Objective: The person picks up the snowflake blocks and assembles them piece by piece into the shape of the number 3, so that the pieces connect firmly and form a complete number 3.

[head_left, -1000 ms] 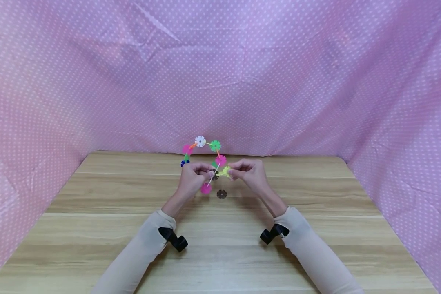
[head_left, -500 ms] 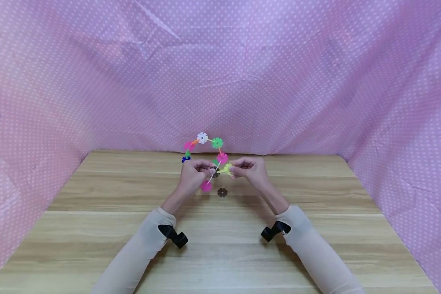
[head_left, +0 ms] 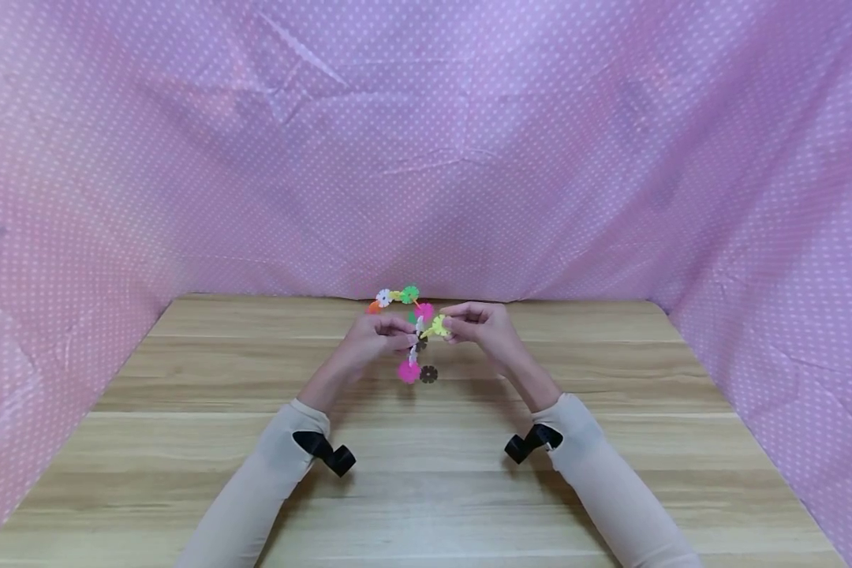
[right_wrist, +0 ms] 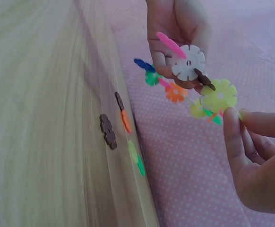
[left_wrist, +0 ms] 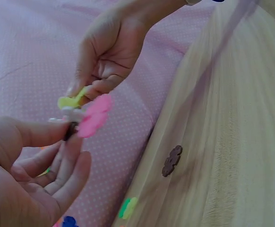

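Slotted plastic flower discs are joined into a chain held above the table. In the head view my left hand (head_left: pixel 378 341) pinches the chain by the white disc (right_wrist: pixel 188 62) and brown disc (right_wrist: pixel 203 79). A pink disc (left_wrist: pixel 96 116) sticks out from that white one. My right hand (head_left: pixel 484 331) pinches a yellow piece (head_left: pixel 439 325) between thumb and index finger. In the right wrist view the yellow disc (right_wrist: pixel 219 95) meets the brown disc at its edge. Behind the left hand, the chain continues with an orange disc (right_wrist: pixel 176 92) and a blue disc (right_wrist: pixel 144 65); part of it is hidden by fingers.
A loose brown disc (head_left: pixel 429 375) lies on the wooden table (head_left: pixel 426 489) below the hands. Nearer the table's far edge are another brown disc (right_wrist: pixel 119 100), an orange disc (right_wrist: pixel 125 121), and yellow-green and green pieces (right_wrist: pixel 141 166). A pink dotted cloth (head_left: pixel 426 158) hangs behind.
The left hand has turned the chain: its far loop has dropped lower, and the near white disc and pink disc have swung right. The right hand has barely moved, still pinching the yellow piece.
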`<state>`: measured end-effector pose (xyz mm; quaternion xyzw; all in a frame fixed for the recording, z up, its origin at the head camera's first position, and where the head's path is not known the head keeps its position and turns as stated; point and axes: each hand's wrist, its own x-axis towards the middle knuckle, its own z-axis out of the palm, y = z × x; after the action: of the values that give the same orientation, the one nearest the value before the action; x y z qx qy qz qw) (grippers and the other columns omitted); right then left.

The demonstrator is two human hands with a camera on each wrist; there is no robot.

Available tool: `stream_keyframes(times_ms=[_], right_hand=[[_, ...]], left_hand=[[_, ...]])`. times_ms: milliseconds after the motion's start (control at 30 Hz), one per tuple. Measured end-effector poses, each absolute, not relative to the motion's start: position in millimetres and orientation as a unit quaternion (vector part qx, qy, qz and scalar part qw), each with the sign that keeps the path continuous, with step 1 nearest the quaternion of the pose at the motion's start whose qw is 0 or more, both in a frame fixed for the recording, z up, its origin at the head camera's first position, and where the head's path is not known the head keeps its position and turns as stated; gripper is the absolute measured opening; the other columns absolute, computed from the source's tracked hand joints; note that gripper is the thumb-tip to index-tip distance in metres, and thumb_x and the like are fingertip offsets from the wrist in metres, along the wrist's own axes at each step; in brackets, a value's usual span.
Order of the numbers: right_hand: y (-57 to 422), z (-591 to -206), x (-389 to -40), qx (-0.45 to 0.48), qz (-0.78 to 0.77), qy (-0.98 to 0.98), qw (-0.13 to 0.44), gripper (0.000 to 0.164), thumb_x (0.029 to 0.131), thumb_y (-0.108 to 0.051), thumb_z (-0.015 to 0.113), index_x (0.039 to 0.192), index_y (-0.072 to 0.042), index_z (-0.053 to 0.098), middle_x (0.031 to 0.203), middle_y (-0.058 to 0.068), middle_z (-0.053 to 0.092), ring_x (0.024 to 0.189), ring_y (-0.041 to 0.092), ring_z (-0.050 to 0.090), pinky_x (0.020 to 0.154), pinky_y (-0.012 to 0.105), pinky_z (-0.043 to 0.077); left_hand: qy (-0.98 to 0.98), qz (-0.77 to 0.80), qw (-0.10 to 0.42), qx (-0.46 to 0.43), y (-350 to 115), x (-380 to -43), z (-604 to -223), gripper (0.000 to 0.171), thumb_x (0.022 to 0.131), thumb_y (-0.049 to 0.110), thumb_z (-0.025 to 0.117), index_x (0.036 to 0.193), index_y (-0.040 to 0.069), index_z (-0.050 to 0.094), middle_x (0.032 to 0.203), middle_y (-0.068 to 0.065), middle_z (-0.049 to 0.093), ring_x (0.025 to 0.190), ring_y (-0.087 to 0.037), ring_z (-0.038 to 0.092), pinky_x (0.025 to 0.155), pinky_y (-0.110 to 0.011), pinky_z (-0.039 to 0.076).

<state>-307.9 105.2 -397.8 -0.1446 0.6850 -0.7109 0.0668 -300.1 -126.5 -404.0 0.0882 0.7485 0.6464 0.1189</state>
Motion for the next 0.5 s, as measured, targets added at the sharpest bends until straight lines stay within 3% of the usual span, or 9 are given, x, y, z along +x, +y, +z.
stream_keyframes(times_ms=[133,300,367,500], right_hand=[[106.9,-399.4,-308.9,-0.147,-0.686,0.708,0.083,0.029,0.092,0.005,0.069,0.118,0.017,0.064,0.083,-0.003,0.075,0.068,0.009,0.068,0.07,0.026,0.063],[107.4,-402.4,-309.1,-0.17,-0.638,0.744,0.1,0.027,0.092,0.002,0.071,0.116,0.013,0.068,0.088,0.006,0.076,0.073,0.016,0.07,0.078,0.041,0.064],[107.3,-403.7,-309.1,-0.184,-0.621,0.755,0.104,0.025,0.092,0.001,0.071,0.115,0.011,0.07,0.09,0.011,0.076,0.075,0.019,0.07,0.079,0.044,0.064],[105.8,-407.3,-309.0,-0.219,-0.597,0.764,0.108,0.022,0.091,0.002,0.072,0.111,0.01,0.071,0.092,0.017,0.076,0.075,0.028,0.071,0.075,0.041,0.065]], left_hand=[[0.762,0.616,0.168,0.105,-131.5,-299.7,-401.1,0.022,0.092,0.004,0.071,0.11,-0.009,0.07,0.092,-0.006,0.075,0.087,-0.023,0.074,0.096,-0.054,0.058],[0.806,0.527,0.217,0.157,-148.7,-295.9,-386.5,0.023,0.094,0.014,0.072,0.106,-0.005,0.074,0.096,-0.009,0.076,0.093,-0.031,0.075,0.089,-0.045,0.062],[0.822,0.508,0.191,0.172,-154.9,-294.1,-379.2,0.022,0.094,0.016,0.073,0.103,-0.003,0.075,0.093,-0.008,0.075,0.088,-0.027,0.073,0.082,-0.039,0.062],[0.84,0.506,0.065,0.183,-153.0,-292.5,-370.2,0.018,0.092,0.02,0.076,0.101,0.004,0.077,0.087,-0.009,0.075,0.075,-0.021,0.065,0.066,-0.027,0.055]])
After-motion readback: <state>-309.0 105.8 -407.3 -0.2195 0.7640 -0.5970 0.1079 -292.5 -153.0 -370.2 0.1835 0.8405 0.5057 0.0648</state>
